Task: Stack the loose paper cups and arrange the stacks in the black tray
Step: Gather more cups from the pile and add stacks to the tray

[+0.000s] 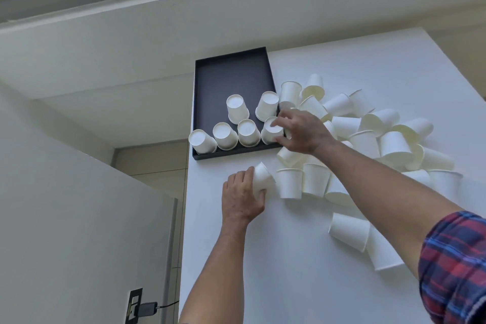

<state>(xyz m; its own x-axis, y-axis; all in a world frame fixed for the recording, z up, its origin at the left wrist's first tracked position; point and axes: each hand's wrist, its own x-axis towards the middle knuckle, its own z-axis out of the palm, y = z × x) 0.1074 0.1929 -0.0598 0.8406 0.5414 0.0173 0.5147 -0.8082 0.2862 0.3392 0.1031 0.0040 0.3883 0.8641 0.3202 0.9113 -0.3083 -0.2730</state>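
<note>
Where the white table (302, 258) meets its left edge, a black tray (231, 79) lies flat at the far left corner. Six upturned paper cups stand in its near half: four in a near row (226, 137) and two behind (238, 109).

Left hand (242, 196): palm down on the table, just in front of the tray's near wall. Its fingers are wrapped around a single tilted cup (263, 177), base pointing away from the person. This cup touches the nearest upright cup (289, 183) of the loose group.

Right hand (302, 131): extended over the tray's near right corner. Its fingers are closed on the rightmost cup of the near row (271, 130), with the thumb against the cup's near side. The forearm crosses above several loose cups and hides parts of them.

Loose cups (381, 137): a pile lies to the right of the tray, some upright, some on their sides, some inverted. Overlap makes an exact count impossible. Two more cups (349, 231) lie apart on their sides, nearer the person; the right forearm covers part of the farther-right one.

A plaid sleeve (455, 265) is cut off at the right frame edge. Whether any tray cup is a stack of several cannot be determined.
</note>
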